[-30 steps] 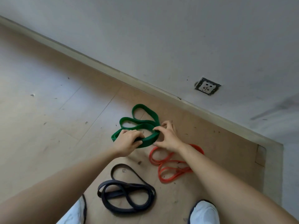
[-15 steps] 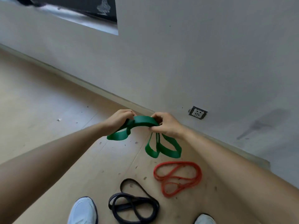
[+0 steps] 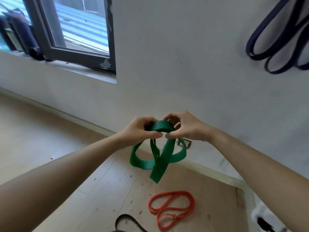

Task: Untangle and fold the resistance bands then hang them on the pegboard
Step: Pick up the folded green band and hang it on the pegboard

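A person's two bare forearms reach forward at about chest height in front of a pale grey wall. Between them, the left hand and the right hand hold a wide, flat green rubber resistance band clear of the floor. The fingers of the left hand are curled round the left end of a short arc of the band, with the thumb underneath. The right hand pinches the other end of that arc, its thumb tip almost touching the left thumb. Below the hands the rest of the green band hangs in several crossed loops, and one flat strand drops lowest in the middle. A wall socket shows partly behind the right-hand loop. On the light wooden floor beneath, a thin orange resistance band lies coiled in overlapping loops. Just beside it to the left, a thin black resistance band is cut off by the bottom edge. High at the right, a dark navy resistance band hangs in loops against the wall; what holds it lies outside the view. At the upper left is a dark-framed window, and a pale skirting board runs along the foot of the wall.
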Demonstrator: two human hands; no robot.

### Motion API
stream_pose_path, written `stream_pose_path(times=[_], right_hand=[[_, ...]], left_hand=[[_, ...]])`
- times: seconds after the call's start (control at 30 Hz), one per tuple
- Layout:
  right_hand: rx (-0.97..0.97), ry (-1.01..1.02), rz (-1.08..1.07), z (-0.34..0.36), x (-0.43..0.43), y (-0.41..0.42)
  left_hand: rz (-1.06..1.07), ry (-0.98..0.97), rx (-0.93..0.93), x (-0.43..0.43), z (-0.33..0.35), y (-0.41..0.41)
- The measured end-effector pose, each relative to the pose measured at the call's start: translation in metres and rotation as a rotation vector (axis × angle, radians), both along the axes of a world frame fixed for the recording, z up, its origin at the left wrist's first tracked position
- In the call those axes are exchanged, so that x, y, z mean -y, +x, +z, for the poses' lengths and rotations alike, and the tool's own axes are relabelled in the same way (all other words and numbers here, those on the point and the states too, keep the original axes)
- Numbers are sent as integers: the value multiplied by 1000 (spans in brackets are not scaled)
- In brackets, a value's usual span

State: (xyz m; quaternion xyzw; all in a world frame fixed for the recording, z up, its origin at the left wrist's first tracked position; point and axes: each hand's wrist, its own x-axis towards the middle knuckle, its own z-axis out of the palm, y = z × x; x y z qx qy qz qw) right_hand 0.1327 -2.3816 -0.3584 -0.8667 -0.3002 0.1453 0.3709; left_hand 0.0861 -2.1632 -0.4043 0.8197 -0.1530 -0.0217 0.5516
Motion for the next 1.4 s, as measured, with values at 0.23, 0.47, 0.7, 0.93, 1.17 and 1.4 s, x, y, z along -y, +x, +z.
stream_pose_path(times=[0.23,0.47,0.7,0.93,1.17,1.4], right_hand=[[-66,237,-106,34,31,-6],[-17,444,-213,103,42,0],[276,485,-284,206,70,6],[460,553,-337,289,95,23],[625,686,-474,332,102,64],[668,651,-618,336,109,117]], left_hand=[[34,-133,47,26,76,9],[20,-236,77,41,154,26],[9,-182,187,48,240,48],[-34,-236,257,76,318,79],[-20,-319,336,110,374,123],[132,-240,467,145,387,178]])
